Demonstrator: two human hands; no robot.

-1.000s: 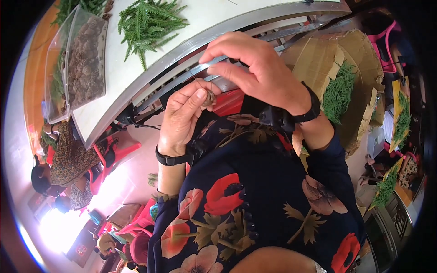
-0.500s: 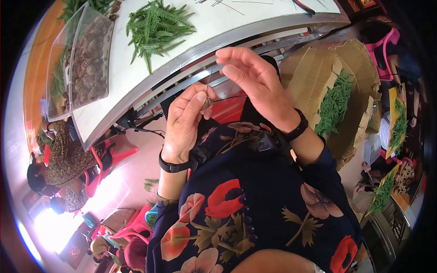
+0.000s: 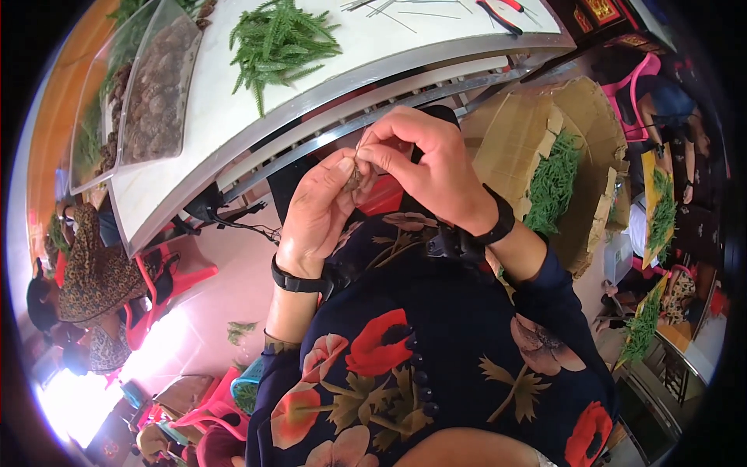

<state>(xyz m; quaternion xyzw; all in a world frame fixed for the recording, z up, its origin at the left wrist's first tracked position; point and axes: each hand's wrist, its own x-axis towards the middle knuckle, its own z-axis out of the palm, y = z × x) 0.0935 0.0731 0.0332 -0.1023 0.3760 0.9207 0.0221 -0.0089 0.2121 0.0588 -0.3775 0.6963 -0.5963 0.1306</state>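
Note:
Between the fingertips of my left hand (image 3: 313, 204) sits a small brown pine cone (image 3: 354, 180), mostly covered by the fingers. My right hand (image 3: 432, 163) pinches a thin wire (image 3: 359, 146) that rises from the cone. Both hands meet in front of my body, just below the table edge. On the white table (image 3: 226, 124) lies a pile of green artificial sprigs (image 3: 282, 47), with loose straight wires (image 3: 401, 12) to its right. Pliers with red and black handles (image 3: 499, 17) lie farther right.
Clear plastic boxes (image 3: 159, 101) of pine cones stand at the table's left. An opened cardboard box (image 3: 498, 117) holding green sprigs (image 3: 552, 187) is at my right. Beyond are pink chairs (image 3: 634, 86) and other people, one in a leopard-print garment (image 3: 101, 272).
My right hand has come down and left to the cone, and its fingers have closed on the wire. The left hand keeps its hold. The whole view has shifted slightly.

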